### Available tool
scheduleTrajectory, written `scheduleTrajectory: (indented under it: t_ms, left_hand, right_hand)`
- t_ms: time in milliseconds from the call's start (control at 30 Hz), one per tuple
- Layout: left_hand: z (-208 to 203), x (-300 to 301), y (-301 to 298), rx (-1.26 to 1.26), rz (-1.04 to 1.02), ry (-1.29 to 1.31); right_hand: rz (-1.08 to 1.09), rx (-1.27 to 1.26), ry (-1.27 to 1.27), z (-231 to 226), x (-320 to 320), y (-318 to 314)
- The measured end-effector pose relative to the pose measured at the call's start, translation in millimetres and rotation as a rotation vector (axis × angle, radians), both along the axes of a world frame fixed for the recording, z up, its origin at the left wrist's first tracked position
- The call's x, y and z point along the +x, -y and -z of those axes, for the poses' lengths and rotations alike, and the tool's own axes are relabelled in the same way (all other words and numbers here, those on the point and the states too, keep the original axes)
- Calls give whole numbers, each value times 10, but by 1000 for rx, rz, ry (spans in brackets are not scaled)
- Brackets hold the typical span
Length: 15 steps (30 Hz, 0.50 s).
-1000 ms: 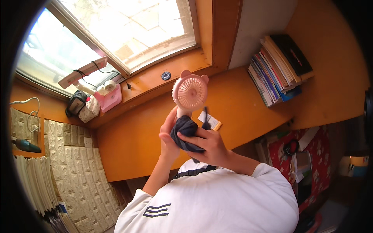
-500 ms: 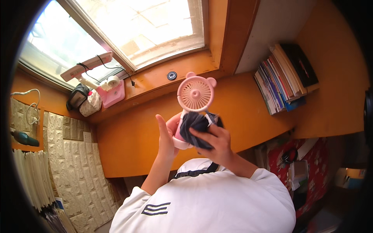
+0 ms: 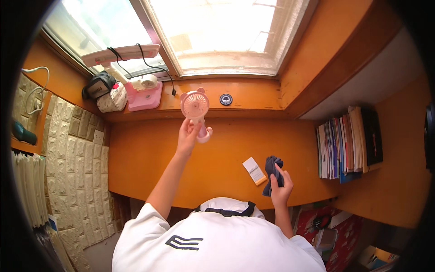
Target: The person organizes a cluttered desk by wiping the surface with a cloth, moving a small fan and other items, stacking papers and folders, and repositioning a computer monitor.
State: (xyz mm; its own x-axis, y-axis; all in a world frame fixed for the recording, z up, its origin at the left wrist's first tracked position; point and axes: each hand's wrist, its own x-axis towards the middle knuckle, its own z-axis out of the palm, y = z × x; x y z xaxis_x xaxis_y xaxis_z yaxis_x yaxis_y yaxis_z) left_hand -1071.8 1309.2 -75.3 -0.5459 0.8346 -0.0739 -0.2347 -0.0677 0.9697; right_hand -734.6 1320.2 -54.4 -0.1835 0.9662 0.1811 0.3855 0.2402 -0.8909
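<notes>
Over the far part of the desk, my left hand (image 3: 187, 137) is closed round the neck of a pink hand-held fan (image 3: 195, 105). The fan has a round grille, two small bear-like ears and a pale base. My right hand (image 3: 282, 186) grips a crumpled dark grey-blue cloth (image 3: 273, 168) near the desk's front edge, on the right. Just left of the cloth, a small spiral-bound desk calendar (image 3: 253, 171) lies on the wooden desk (image 3: 154, 158).
A pink desk lamp (image 3: 145, 99), a patterned pouch (image 3: 112, 99) and a black case (image 3: 98, 85) stand on the sill at the far left. A round black disc (image 3: 225, 99) lies there too. Several books (image 3: 346, 145) stand upright at the right.
The cloth has come off the fan and moved right with my right hand. My left hand has carried the fan away from me, toward the sill. The calendar now shows, and the view has turned.
</notes>
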Motion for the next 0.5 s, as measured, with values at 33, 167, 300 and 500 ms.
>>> scheduleTrajectory:
  t_ms: [33,167,300,500]
  left_hand:
    - [138,-214,-142,-8,-9,-37]
    - [435,-952,-835,45,26,-254]
    - [855,-1714,-1333,-75,113,-369]
    - [972,-2026,-1609,-133,149,-435]
  right_hand:
    - [-22,-7,23,23,-17,-22]
    - [-53,-48,53,131,-112,-202]
    - [-50,-74,29,240,-229,-391]
    - [-48,-102,51,401,-304,-543]
